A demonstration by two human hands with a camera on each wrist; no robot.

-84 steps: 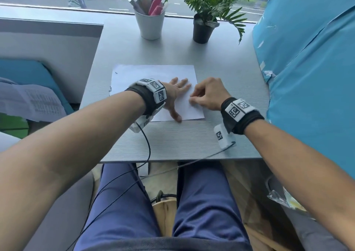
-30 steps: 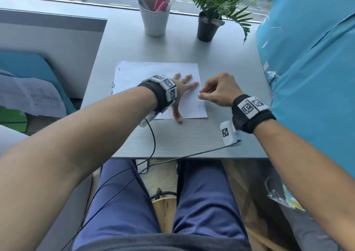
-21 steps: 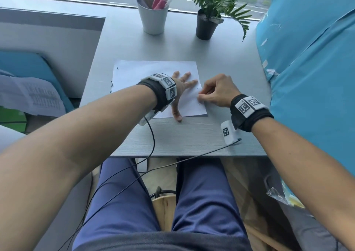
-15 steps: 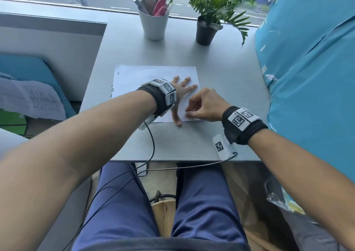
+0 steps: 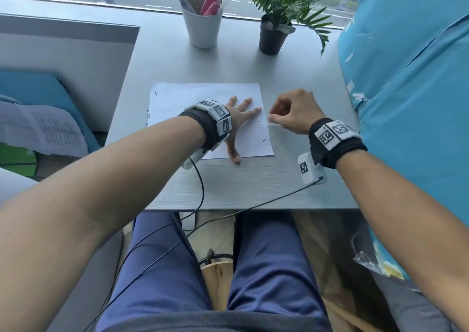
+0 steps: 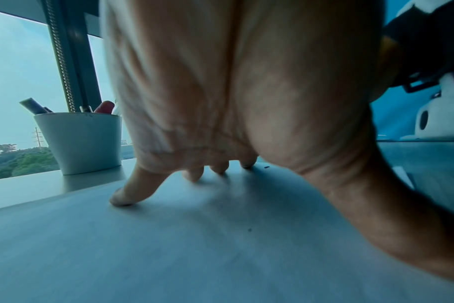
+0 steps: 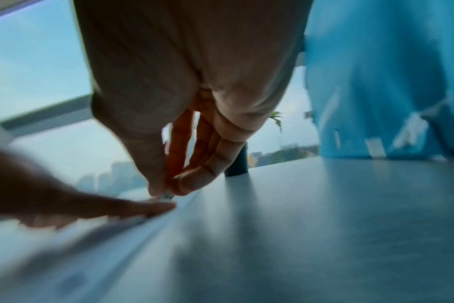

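A white sheet of paper [image 5: 193,95] lies flat on the grey table [image 5: 253,184]. My left hand [image 5: 241,113] presses on the sheet's right half with fingers spread and straight; in the left wrist view its fingertips [image 6: 122,198] touch the paper [image 6: 194,246]. My right hand [image 5: 272,119] hovers at the sheet's right edge, thumb and fingers pinching a small white object [image 7: 167,197], too blurred to name. A few dark crumbs [image 5: 264,140] lie on the paper near both hands.
A white cup of pens [image 5: 201,29] and a potted plant [image 5: 271,37] stand at the table's far side by the window. A blue-wrapped bulk [image 5: 406,77] borders the right edge. A grey partition [image 5: 63,60] stands to the left. Cables hang over the front edge.
My right hand has moved from the sheet's lower right part up and right to its right edge, still pinched. The left hand has stayed flat on the paper.
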